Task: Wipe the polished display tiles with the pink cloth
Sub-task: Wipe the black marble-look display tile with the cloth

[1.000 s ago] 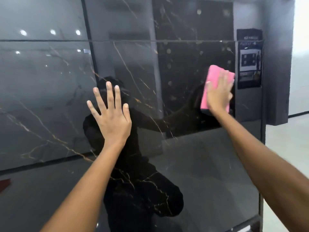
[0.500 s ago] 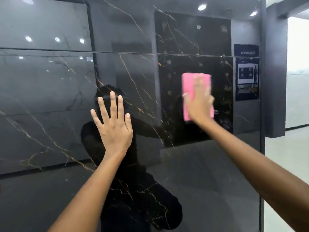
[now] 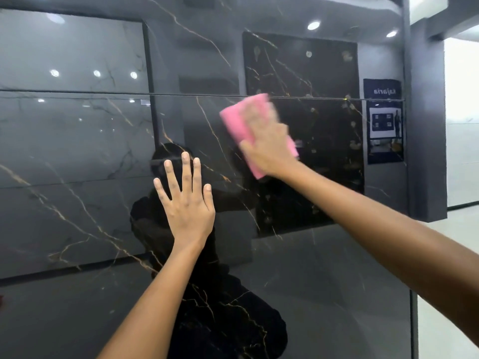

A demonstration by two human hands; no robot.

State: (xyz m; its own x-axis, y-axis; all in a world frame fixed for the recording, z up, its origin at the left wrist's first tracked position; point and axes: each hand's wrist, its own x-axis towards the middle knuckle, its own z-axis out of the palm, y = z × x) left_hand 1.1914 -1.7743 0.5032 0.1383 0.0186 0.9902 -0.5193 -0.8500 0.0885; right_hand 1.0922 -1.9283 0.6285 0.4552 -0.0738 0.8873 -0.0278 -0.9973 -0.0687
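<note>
A glossy black display tile (image 3: 77,151) with thin gold veins fills the wall in front of me, and a horizontal seam crosses it near the top. My right hand (image 3: 268,143) presses a folded pink cloth (image 3: 237,120) flat against the tile just below that seam. The cloth is tilted, its upper corner touching the seam. Motion blurs my fingers on the cloth. My left hand (image 3: 186,200) lies flat on the tile lower down and to the left, fingers spread and straight, holding nothing.
The tile's right edge meets a dark grey pillar (image 3: 425,151). A pale floor (image 3: 456,255) and a bright opening lie beyond it. Reflected in the polish are a person, ceiling lights and a blue poster (image 3: 385,120).
My right hand has slid the pink cloth leftward across the tile, from near the right edge to the middle, and the cloth has tilted. My left hand has stayed in place.
</note>
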